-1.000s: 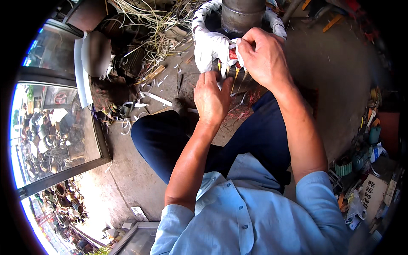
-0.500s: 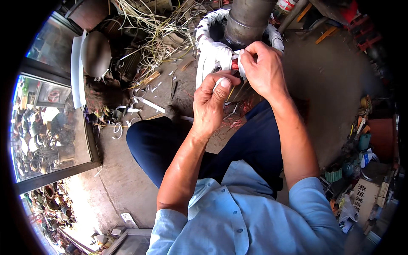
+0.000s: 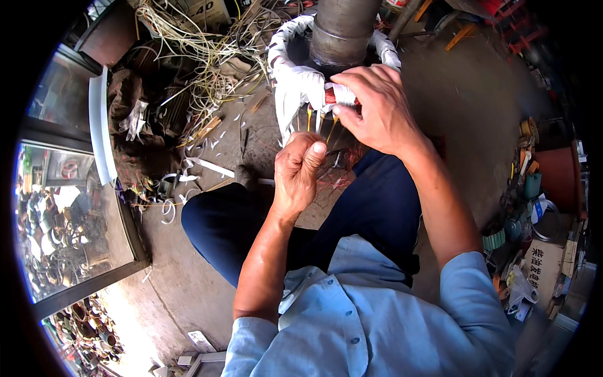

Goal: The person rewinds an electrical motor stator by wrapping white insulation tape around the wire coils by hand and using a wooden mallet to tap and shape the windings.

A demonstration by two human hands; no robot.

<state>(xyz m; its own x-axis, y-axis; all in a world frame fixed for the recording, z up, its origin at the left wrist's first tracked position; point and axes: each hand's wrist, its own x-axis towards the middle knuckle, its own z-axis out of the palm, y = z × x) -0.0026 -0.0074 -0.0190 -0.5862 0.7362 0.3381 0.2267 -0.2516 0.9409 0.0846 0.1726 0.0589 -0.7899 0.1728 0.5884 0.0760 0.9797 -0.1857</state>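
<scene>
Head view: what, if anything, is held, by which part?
Right hand: the white-taped ring of red wire, by its near side. Left hand: closed; whether it holds anything cannot be told.

A matt, cloth-like finish is shown by the white tape (image 3: 300, 85); dull, scuffed metal is seen in the cylinder (image 3: 341, 34).

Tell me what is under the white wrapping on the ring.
Red wire shows through a gap in the white wrapping beside the right hand. Elsewhere, the wrapping and that hand hide whatever lies beneath.
</scene>
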